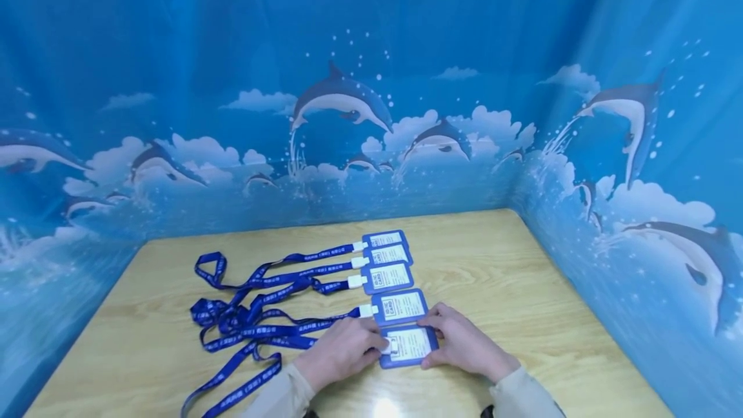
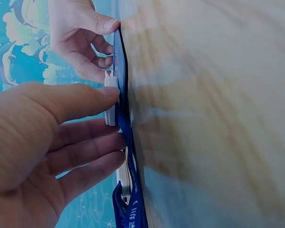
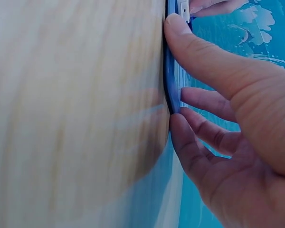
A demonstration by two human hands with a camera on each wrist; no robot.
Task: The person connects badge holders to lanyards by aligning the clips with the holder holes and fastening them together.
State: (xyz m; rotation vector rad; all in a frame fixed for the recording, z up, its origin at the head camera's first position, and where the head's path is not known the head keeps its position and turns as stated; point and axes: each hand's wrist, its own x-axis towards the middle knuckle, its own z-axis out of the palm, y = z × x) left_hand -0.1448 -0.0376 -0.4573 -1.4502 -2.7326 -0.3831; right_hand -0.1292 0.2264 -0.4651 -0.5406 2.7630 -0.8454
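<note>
Closest to me on the table, a blue badge holder (image 1: 413, 346) with a white card lies flat. My left hand (image 1: 344, 349) pinches the white clip (image 2: 110, 113) at its left end, thumb on top. At the opposite end, my right hand (image 1: 466, 343) holds the holder's edge between thumb and fingers, the thumb at the near corner. Just beyond lies another badge holder (image 1: 400, 306), close to the right fingertips. Farther back, several more badge holders (image 1: 387, 278) form a column, the back ones overlapping. Part of the nearest lanyard is hidden behind my left hand.
Blue printed lanyards (image 1: 255, 321) run left from the clips and tangle on the left side of the wooden table (image 1: 476, 257). One lanyard loop (image 1: 232, 382) reaches toward the front edge. A blue curtain (image 1: 371, 192) with dolphins surrounds the back and sides.
</note>
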